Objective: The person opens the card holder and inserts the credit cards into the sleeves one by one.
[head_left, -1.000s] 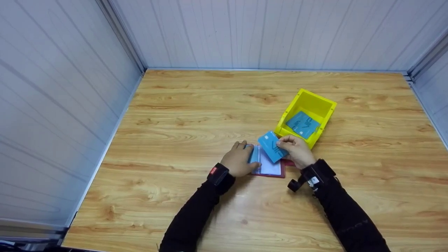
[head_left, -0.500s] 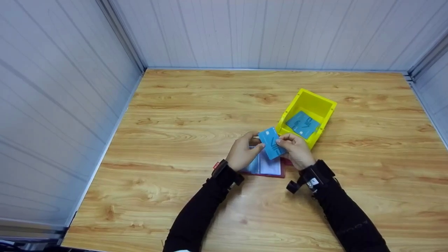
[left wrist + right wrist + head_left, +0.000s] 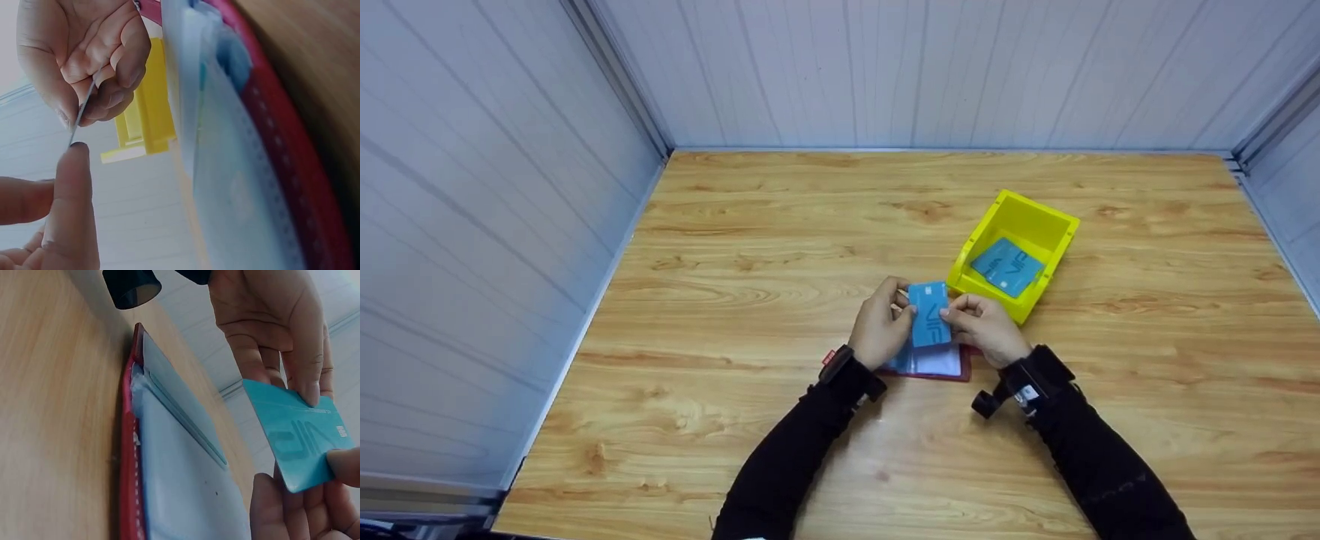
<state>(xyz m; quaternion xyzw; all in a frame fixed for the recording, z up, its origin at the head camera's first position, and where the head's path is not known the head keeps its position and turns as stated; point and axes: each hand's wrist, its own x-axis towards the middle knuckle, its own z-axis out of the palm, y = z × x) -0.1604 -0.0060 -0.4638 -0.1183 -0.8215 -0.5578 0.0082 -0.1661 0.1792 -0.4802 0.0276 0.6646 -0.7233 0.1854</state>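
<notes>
A blue card with VIP lettering [image 3: 928, 330] is held above an open red card holder [image 3: 937, 367]. My left hand [image 3: 879, 330] pinches the card's left edge between thumb and fingers. On the opposite edge, my right hand [image 3: 991, 331] pinches it with the thumb on the printed face. Edge-on, the card [image 3: 84, 109] looks like a thin line in the left wrist view. Clear sleeves [image 3: 180, 461] of the holder show in the right wrist view, below and beside both hands. The hands and card hide the holder's far part in the head view.
A yellow bin [image 3: 1039, 214] stands just beyond my right hand, with blue VIP cards [image 3: 1009, 267] lying in it. The wooden table [image 3: 750, 247] is bounded by pale panel walls [image 3: 810, 75] at the back and sides.
My left hand has lifted off the card holder and taken hold of the card's left edge. The card has turned straighter and shifted slightly left; my right hand keeps its grip.
</notes>
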